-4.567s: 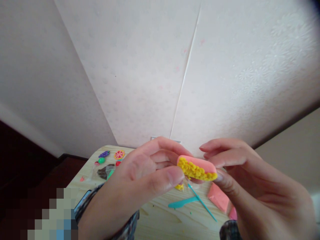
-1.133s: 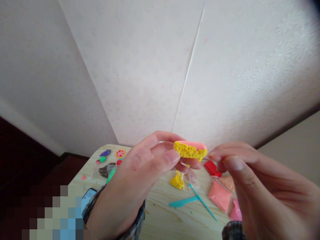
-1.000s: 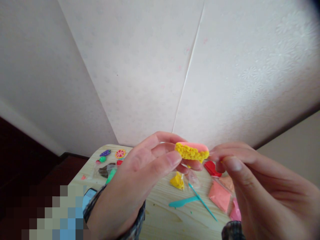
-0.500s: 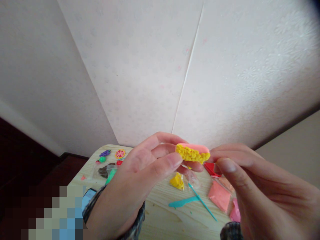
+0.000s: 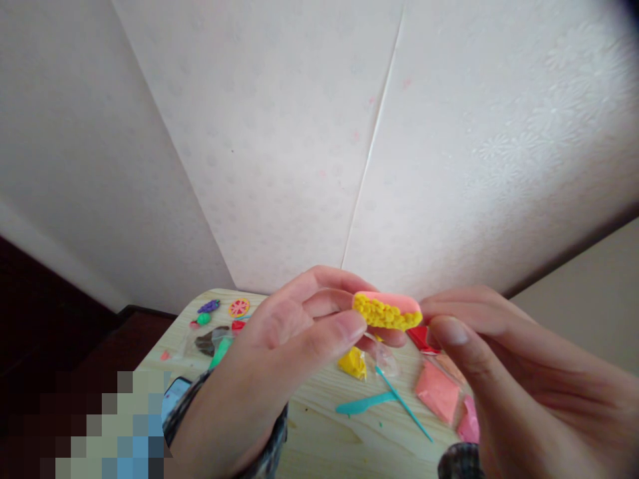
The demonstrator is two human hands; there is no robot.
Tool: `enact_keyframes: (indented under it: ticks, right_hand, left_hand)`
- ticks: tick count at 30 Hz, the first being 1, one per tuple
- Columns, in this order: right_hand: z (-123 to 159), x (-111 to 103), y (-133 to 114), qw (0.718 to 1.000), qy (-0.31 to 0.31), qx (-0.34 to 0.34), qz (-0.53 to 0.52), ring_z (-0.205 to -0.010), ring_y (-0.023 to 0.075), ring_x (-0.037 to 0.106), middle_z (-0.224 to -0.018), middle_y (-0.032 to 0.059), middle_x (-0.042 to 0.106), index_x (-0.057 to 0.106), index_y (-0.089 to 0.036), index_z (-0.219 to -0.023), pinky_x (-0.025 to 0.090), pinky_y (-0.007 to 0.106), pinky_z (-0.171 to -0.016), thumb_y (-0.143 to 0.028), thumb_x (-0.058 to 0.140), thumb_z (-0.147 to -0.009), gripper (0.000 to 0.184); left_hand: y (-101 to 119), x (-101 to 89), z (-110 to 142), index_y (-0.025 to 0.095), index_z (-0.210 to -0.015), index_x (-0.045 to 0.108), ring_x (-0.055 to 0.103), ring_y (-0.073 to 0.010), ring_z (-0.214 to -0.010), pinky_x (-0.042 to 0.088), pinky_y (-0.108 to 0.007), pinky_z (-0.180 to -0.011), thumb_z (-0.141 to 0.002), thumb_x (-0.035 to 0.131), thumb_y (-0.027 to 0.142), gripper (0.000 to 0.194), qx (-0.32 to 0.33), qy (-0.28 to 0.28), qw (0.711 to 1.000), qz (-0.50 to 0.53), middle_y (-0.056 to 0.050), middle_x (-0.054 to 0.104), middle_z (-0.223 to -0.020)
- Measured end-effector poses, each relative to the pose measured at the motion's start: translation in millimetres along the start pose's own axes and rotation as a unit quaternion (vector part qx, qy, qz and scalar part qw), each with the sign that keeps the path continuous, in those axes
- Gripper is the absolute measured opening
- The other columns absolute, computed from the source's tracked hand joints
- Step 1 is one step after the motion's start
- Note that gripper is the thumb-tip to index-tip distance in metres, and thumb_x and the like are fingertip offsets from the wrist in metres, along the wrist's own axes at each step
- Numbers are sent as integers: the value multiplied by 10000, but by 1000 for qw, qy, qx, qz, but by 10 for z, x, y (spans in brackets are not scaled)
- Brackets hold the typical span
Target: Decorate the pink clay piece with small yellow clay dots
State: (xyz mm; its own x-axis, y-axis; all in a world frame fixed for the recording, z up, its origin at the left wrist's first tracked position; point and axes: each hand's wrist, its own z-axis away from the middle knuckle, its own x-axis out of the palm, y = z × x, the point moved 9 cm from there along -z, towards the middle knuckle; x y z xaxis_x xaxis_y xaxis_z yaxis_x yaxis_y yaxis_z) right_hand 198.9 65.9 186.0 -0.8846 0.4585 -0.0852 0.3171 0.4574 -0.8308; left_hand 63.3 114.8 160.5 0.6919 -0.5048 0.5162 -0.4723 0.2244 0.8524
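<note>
Many yellow lumps (image 5: 387, 315) already line the pink piece (image 5: 392, 303) your left hand (image 5: 284, 346) pinches, its top bare; whether your right hand (image 5: 514, 366) just beside holds anything is unclear.

The elongated molded piece (image 5: 387, 313) has a smooth pink upper side and small yellow bumps packed along its near face. The left hand (image 5: 294, 339) grips its left end above the counter (image 5: 319, 436), the right end slightly lower.

Pale floral wall (image 5: 279, 133) behind a light wood-grain table (image 5: 324, 439).
</note>
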Motion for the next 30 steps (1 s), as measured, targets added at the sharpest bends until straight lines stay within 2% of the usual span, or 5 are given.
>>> enact_keyframes:
  ticks: [8,19,24,27,30]
  right_hand:
    - [-10,-41,-44,1000,21,-7,4,-618,133,624,-728,-21,703,743,-280,-703,438,245,-497,-257,684,-815,129]
    - [-24,-10,-26,1000,1,-18,5,-620,133,617,-735,-13,697,730,-262,-704,427,243,-501,-258,678,-823,130]
    - [5,-74,-3,999,29,-8,-12,-582,113,535,-663,-13,603,649,-223,-633,353,248,-482,-349,635,-862,262]
    - [10,-117,-18,998,49,-23,-26,-588,117,483,-618,-12,528,571,-215,-591,312,254,-453,-393,619,-869,334]
    - [-8,-103,-36,998,44,-37,-39,-679,124,516,-679,-9,558,618,-225,-668,335,236,-456,-322,681,-825,195]
  left_hand:
    - [-12,2,11,185,-874,676,641,-115,-752,497,-204,-701,-787,736,324,174,-7,3,1000,0,6,697,-764]
    - [-26,-2,28,212,-877,655,661,-117,-786,492,-220,-736,-835,687,261,71,-16,13,1000,-1,26,717,-796]
    - [8,6,39,187,-872,660,643,-119,-756,491,-214,-725,-778,739,347,201,-11,20,1000,0,11,695,-754]
    - [2,-3,44,196,-863,662,635,-118,-751,492,-214,-726,-801,722,307,140,-21,36,999,-15,16,694,-749]
    - [4,-3,42,202,-857,664,639,-103,-758,489,-188,-717,-833,690,236,49,-22,45,998,-40,20,704,-785]
